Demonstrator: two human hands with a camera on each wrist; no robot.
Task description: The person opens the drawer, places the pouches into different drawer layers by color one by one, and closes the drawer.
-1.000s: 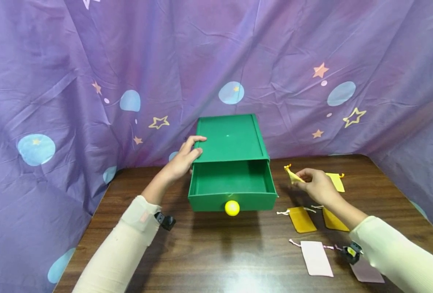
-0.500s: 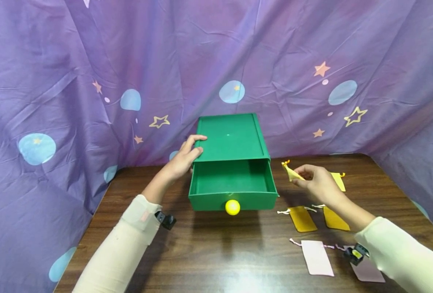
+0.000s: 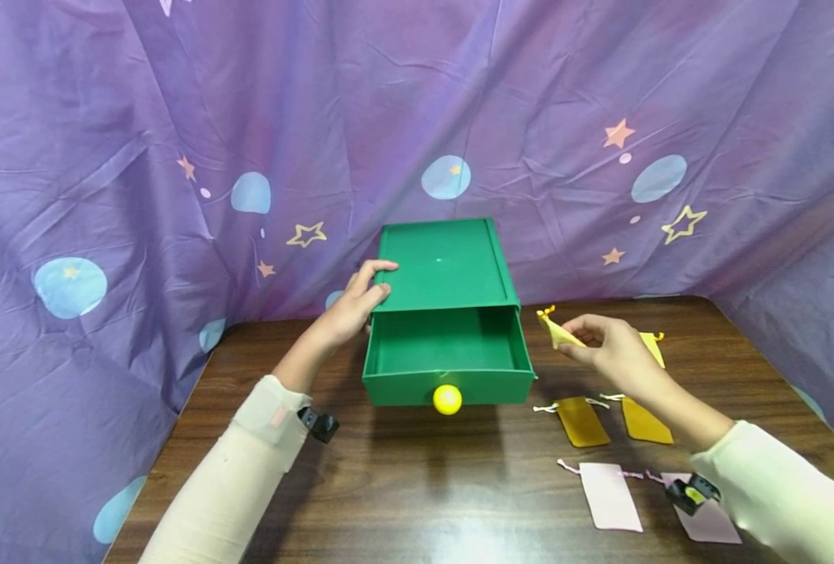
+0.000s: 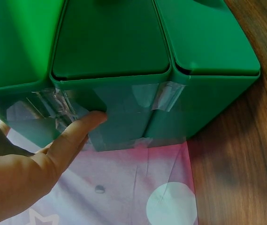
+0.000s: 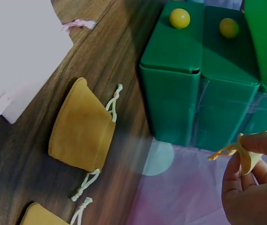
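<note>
Pinching a small yellow cloth drawstring pouch [image 3: 563,340], right hand [image 3: 617,352] hangs right of protruding green plastic drawer [image 3: 490,388], side wall intervening, mustard fabric pouches [image 3: 582,423] and pale-pink fabric pouches [image 3: 611,497] nearer; left hand [image 3: 349,313], fingers relaxed, touches green box-shaped plastic cabinet [image 3: 445,266].

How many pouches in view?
6: one yellow pouch in the right hand; another yellow pouch behind that hand, partly hidden; two mustard pouches in the middle row; two pale pink pouches in the nearest row. Others may be hidden.
</note>
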